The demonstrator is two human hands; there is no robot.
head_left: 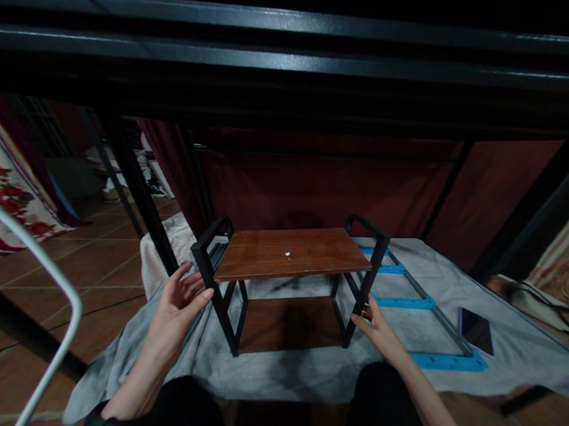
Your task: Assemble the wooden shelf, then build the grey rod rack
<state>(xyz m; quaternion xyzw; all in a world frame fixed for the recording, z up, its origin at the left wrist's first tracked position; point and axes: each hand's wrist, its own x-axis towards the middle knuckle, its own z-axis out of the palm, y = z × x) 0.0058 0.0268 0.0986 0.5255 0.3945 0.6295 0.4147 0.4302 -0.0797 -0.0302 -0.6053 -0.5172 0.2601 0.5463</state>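
Note:
A small two-tier shelf rack (294, 255) with brown wooden boards and a black metal frame stands upright on a grey cloth. A small white spot (287, 254) shows on its top board. At the rack's left side, my left hand (181, 296) has its fingers apart, and the thumb tip meets or nearly meets the front left leg. My right hand (371, 322) is closed around the lower part of the front right leg, some fingers hidden behind it. The lower board (288, 324) sits partly in shadow between the legs.
Thick dark metal rails (292, 61) cross above. A blue-and-grey ladder-like frame (406, 303) and a phone (476, 331) lie on the grey cloth (314, 380) at right. A white curved tube (57, 271) and a dark post (137, 189) stand at left. Dark red curtain (324, 189) hangs behind.

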